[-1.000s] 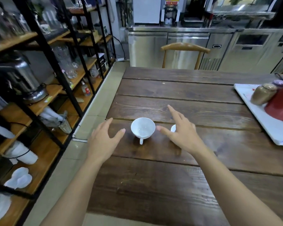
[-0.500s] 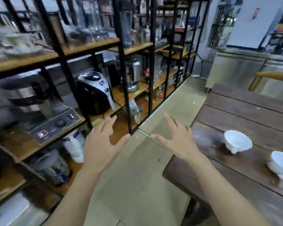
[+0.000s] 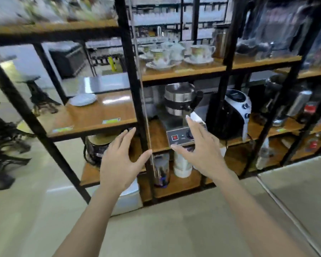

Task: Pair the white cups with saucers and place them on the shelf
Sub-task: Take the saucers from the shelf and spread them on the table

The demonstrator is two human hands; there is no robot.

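Note:
I face a black-framed rack with wooden shelves [image 3: 100,115]. A stack of white saucers [image 3: 83,99] lies at the back left of the middle shelf. Patterned cups on saucers [image 3: 176,54] stand on the shelf above, right of the post. My left hand [image 3: 120,164] and my right hand [image 3: 200,151] are raised in front of the rack, both empty with fingers spread. The white cups and the table are out of view.
A black upright post [image 3: 135,101] stands between my hands. A steel machine with a red switch [image 3: 180,115] and a black-and-white appliance [image 3: 232,114] fill the shelf on the right. Jars and a white container [image 3: 182,164] sit on the lower shelf. Stools [image 3: 35,93] stand at the left.
My view has swung left from the table and its two white cups to the shelf rack. Both hands stayed empty and spread, now held before the rack.

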